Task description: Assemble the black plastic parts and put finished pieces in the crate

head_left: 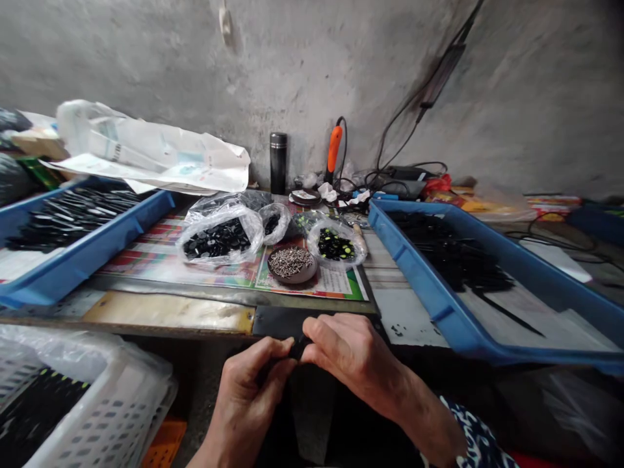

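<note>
Just in front of the table edge, my left hand (256,377) and my right hand (348,357) come together, both closed on a small black part (299,348). Fingers cover most of it, so its exact kind cannot be told. Beyond them on the table sits a round dish of small metal pins (291,264). Behind the dish to the left, a clear plastic bag (219,237) holds small black pieces. To the right, another bag (336,246) contains black pieces with yellow-green spots.
A blue tray (414,253) with long black parts stands right; another blue tray (112,250) of black strips stands left. Below left is a white plastic basket (127,383). Against the wall are a black flask (278,162) and an orange-handled tool (334,149) with a cable.
</note>
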`<state>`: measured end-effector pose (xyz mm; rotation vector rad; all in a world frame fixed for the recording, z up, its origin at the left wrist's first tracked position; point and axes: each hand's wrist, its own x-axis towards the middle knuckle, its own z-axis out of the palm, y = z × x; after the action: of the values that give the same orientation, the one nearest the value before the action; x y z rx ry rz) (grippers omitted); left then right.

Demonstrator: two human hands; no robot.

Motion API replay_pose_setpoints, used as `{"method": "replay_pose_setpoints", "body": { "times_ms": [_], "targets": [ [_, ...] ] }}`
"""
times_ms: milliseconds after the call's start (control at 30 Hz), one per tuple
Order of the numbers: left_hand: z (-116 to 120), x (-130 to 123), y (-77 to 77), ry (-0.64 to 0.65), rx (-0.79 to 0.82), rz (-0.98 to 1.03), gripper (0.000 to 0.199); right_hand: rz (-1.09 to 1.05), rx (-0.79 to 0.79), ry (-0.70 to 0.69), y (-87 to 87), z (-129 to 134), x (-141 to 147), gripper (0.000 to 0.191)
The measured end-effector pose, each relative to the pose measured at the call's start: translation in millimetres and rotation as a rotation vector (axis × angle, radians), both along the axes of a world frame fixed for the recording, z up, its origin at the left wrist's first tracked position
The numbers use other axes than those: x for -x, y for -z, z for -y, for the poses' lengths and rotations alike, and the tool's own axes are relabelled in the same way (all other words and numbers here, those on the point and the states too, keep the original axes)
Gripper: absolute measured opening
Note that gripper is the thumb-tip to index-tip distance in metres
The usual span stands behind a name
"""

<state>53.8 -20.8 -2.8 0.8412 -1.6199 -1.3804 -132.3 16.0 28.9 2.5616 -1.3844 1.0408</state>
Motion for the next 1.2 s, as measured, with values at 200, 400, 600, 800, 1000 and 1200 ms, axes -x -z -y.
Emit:
{"method": "replay_pose_setpoints", "body": {
  "times_ms": [200,400,600,800,1000,1200],
  "targets": [
    [-5.0,4.0,-1.2,0.003,-0.288,-0.110,0.029,0.064,-0.081,0.011,-2.4,0.3,-5.2,0.015],
    [-9.2,9.0,-3.1,-0.044,-0.454,-0.243,0.040,0.073,-0.014,0.047,8.4,-8.9,-17.5,0.018],
    [-13.0,8.6,-4.4,-0.072,-0.546,-0.308,0.042,0.073,0.133,0.144,22.0,-9.3,-26.7,0.015],
    [-11.3,5.7,-1.7,-0.003,-0.548,-0.295,0.042,0.127,0.115,0.177,24.6,-7.9,-29.9,0.025],
    [-13.9,7.9,-2.3,-0.063,-0.564,-0.353,0.038,0.137,0.097,0.186,24.6,-6.8,-30.1,0.034],
    [-12.9,8.0,-5.9,-0.056,-0.562,-0.356,0.040,0.299,-0.030,0.181,29.9,-5.0,-29.9,0.039]
  ]
}}
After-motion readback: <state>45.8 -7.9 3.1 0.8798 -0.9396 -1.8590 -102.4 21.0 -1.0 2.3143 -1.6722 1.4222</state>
